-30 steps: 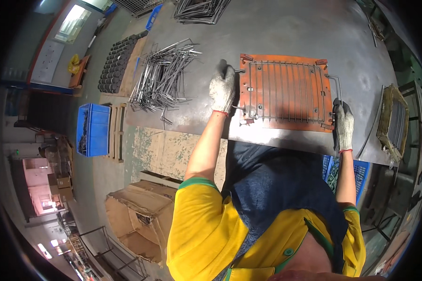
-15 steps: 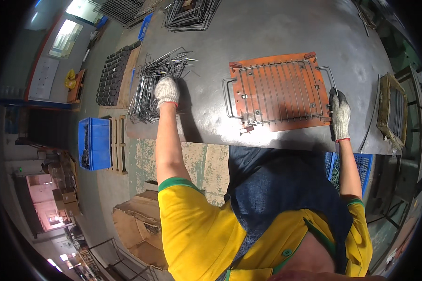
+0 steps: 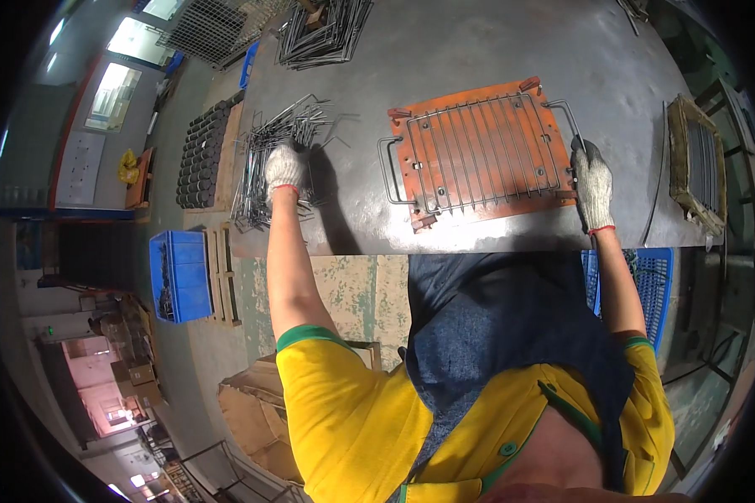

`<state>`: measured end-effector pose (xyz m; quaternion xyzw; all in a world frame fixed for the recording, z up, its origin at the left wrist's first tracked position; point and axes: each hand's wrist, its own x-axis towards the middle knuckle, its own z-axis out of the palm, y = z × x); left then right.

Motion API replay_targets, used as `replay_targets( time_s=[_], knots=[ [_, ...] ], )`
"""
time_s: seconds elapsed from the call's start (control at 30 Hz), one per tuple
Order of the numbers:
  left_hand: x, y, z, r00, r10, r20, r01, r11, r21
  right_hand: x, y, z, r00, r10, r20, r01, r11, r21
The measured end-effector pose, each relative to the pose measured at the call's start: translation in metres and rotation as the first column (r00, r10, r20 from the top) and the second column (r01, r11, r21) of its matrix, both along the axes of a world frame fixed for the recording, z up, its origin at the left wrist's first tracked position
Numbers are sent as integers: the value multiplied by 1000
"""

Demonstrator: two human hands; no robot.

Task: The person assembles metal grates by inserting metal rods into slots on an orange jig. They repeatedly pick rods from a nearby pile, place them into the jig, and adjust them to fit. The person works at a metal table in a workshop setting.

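A wire grill rack with a looped handle at each side lies on an orange jig plate with small corner blocks. My right hand, in a whitish knit glove with dark fingertips, is closed at the rack's right handle; the palm covers the handle's lower part. The left handle stands free over the table. At the table's left, my gloved left hand rests with curled fingers on a tangled pile of bent metal rods. Its fingertips, and anything they hold, are hidden.
The grey metal table bears another stack of bent rods at the far left. A rod-filled wooden box is at the right edge. Left of the table are a blue bin, a pallet and dark cylindrical pieces.
The whole view has shifted slightly, with table and rack appearing further left. My left hand remains at the rod pile and my right hand at the rack's handle.
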<state>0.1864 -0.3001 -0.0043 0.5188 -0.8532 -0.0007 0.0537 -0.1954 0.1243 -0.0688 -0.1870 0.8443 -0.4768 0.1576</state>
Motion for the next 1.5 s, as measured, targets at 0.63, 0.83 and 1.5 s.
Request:
replay_targets(
  time_s=[0.63, 0.83, 1.5],
  knots=[
    [9, -5, -6, 999, -4, -51, -2, 992, -125, 0, 0, -1, 999, -5, 37, 6, 1000, -9],
    [24, -14, 22, 998, -48, -32, 45, 995, -89, -4, 2, -7, 999, 35, 8, -35, 999, -4],
    [-246, 287, -3, 478, 646, -595, 744, 63, 666, 75, 47, 66, 883, 211, 420, -59, 936, -347]
  ],
)
